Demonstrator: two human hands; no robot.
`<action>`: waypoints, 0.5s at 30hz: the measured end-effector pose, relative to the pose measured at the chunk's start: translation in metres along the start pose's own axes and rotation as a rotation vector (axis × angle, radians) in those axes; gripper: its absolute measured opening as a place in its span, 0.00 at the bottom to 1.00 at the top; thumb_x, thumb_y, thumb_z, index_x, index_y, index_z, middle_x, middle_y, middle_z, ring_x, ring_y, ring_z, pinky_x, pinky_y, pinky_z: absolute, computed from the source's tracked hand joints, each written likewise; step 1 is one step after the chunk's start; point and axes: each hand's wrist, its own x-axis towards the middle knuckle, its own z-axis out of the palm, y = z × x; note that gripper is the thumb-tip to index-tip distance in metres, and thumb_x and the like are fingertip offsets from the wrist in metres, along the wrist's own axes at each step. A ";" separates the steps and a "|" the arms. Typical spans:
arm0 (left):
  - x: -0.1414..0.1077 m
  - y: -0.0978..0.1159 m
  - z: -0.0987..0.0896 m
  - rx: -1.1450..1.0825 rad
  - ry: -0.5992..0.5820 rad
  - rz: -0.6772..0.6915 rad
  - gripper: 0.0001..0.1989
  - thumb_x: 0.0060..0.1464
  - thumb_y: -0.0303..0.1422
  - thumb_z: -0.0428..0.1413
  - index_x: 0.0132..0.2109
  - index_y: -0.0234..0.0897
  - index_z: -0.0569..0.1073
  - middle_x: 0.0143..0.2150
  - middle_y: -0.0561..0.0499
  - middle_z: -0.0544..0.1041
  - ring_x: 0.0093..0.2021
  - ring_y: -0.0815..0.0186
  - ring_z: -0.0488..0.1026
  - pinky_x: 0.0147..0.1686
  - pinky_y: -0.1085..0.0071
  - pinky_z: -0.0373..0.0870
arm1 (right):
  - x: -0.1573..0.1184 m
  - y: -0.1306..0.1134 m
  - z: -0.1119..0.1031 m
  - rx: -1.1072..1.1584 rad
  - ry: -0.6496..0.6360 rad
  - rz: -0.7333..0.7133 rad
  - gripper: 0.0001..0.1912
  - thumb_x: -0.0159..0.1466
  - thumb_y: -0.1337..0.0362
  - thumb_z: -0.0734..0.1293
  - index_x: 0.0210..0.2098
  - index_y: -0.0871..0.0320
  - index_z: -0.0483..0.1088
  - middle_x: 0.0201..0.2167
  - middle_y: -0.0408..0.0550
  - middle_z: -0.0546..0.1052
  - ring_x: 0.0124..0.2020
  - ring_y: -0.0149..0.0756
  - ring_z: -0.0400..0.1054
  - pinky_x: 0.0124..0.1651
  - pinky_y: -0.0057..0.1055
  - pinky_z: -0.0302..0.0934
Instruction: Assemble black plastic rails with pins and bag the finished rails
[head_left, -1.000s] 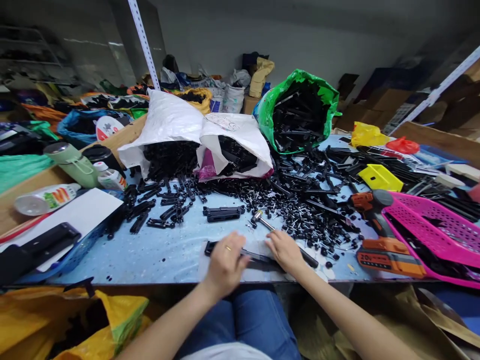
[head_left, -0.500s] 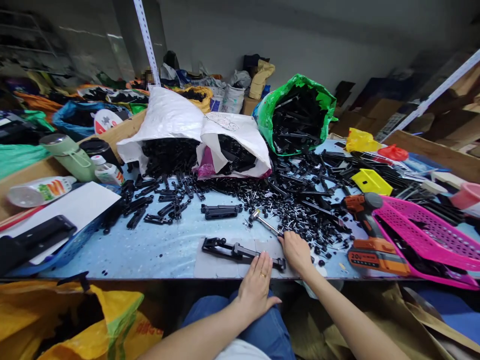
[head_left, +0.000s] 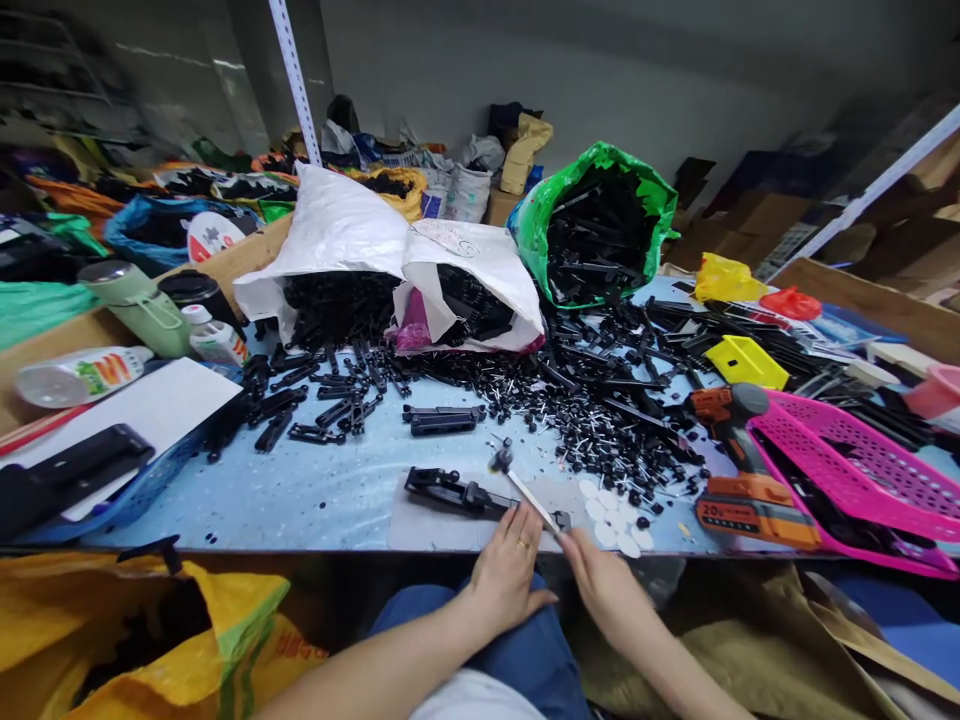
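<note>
My right hand [head_left: 606,585] is closed round the handle of a small hammer [head_left: 531,494]. The hammer's head is up over the middle of a long black plastic bracket [head_left: 448,490], and its shaft crosses above the right end. Fingers stretched and together, my left hand [head_left: 504,572] lies flat against the near side of that bracket. Beneath the bracket is a grey pad [head_left: 409,528] at the table's front edge. White round discs [head_left: 613,520] lie just right of the pad. Behind it rests a second black bracket [head_left: 442,420].
Small black-headed pins [head_left: 615,450] are heaped to the right. A cordless drill [head_left: 739,470] and a pink basket [head_left: 862,460] stand at the right edge. White sacks [head_left: 345,225] and a green bag [head_left: 536,250] of black parts line the back. A green flask [head_left: 139,310] lies left.
My right hand has moved left and nearer to me with the hammer, whose head is now over the bracket. The white discs have come into view. My left hand stays on the bracket.
</note>
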 end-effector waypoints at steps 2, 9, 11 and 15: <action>0.000 -0.009 -0.020 -0.010 0.045 -0.002 0.35 0.53 0.50 0.47 0.58 0.27 0.58 0.60 0.37 0.58 0.62 0.54 0.49 0.58 0.58 0.48 | 0.022 0.013 -0.013 -0.088 0.028 0.054 0.20 0.66 0.56 0.44 0.31 0.56 0.61 0.21 0.48 0.72 0.25 0.41 0.69 0.27 0.30 0.56; -0.016 -0.066 -0.094 0.050 0.205 -0.450 0.19 0.61 0.35 0.40 0.35 0.33 0.73 0.30 0.44 0.77 0.33 0.59 0.73 0.44 0.54 0.65 | 0.063 -0.005 -0.013 -0.349 0.218 -0.396 0.18 0.62 0.54 0.58 0.46 0.58 0.63 0.46 0.56 0.69 0.47 0.45 0.63 0.45 0.37 0.56; -0.022 -0.073 -0.100 0.031 0.156 -0.403 0.18 0.59 0.36 0.43 0.30 0.34 0.73 0.26 0.46 0.75 0.30 0.60 0.73 0.38 0.59 0.68 | 0.064 -0.022 0.001 -0.395 0.084 -0.555 0.15 0.60 0.54 0.62 0.41 0.58 0.66 0.45 0.54 0.70 0.45 0.43 0.63 0.45 0.36 0.56; -0.025 -0.078 -0.093 0.017 0.158 -0.231 0.25 0.46 0.46 0.56 0.47 0.33 0.68 0.45 0.40 0.72 0.47 0.52 0.68 0.45 0.56 0.65 | 0.065 -0.045 0.003 -0.594 -0.085 -0.659 0.04 0.62 0.64 0.61 0.34 0.58 0.65 0.31 0.48 0.72 0.31 0.37 0.67 0.32 0.31 0.56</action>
